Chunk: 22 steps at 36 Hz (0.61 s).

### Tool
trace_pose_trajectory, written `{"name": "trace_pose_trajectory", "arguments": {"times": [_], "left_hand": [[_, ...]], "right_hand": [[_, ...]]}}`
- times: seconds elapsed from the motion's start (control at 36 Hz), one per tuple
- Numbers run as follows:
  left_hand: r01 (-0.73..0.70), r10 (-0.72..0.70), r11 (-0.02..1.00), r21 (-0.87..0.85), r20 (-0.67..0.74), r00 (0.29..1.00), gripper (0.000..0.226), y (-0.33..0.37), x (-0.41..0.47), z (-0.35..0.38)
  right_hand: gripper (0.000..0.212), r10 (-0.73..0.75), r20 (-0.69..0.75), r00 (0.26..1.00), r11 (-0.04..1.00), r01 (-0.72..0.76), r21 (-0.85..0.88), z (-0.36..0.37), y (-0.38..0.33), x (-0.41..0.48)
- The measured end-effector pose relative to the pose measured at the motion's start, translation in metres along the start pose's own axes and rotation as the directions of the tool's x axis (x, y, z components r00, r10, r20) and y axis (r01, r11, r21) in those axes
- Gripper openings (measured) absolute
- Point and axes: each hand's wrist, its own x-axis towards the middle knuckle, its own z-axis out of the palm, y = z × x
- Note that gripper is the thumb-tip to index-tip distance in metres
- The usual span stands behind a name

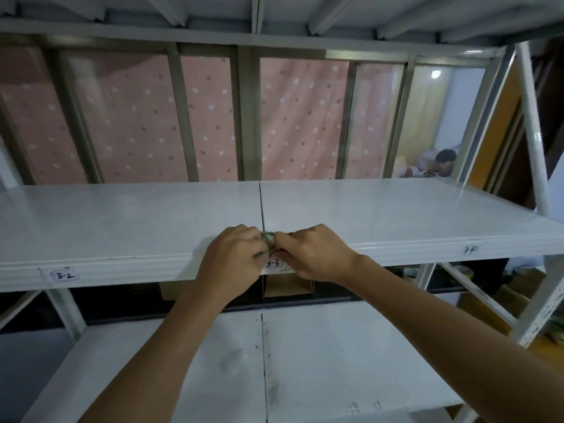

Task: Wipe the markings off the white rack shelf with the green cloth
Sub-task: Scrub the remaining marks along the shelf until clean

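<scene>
Contact occurs at the front lip of the white rack shelf point(122, 221), head view. We note the left hand point(232, 257) and right hand point(311, 254) both pinching the bunched green cloth point(268, 238) between them, at 6 o'clock of the shelf seam point(261, 206). Label 3-3 point(272, 264) lies just beside, at the cloth's 6 o'clock.

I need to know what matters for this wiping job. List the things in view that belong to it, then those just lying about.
Belongs to the job: small bunched green cloth; white metal rack shelf; left hand and right hand, both pinching the cloth at the shelf's front edge.
Just lying about: brown cardboard box under the shelf; pink dotted curtain behind the rack.
</scene>
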Motion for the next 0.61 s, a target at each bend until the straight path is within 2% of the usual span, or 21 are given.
{"name": "trace_pose_trajectory", "arguments": {"times": [0.17, 0.61], "left_hand": [[-0.041, 0.041, 0.999, 0.005, -0.03, 0.999, 0.02, 0.006, 0.006, 0.018], [-0.06, 0.059, 0.998, -0.034, -0.017, 0.998, 0.01, 0.077, 0.049, 0.079]], "right_hand": [[0.013, 0.033, 0.013, 0.999, 0.999, -0.033, 0.006, -0.006, 0.009, -0.014], [0.014, 0.082, 0.076, 0.994, 0.997, -0.082, -0.001, -0.037, 0.078, -0.081]]}}
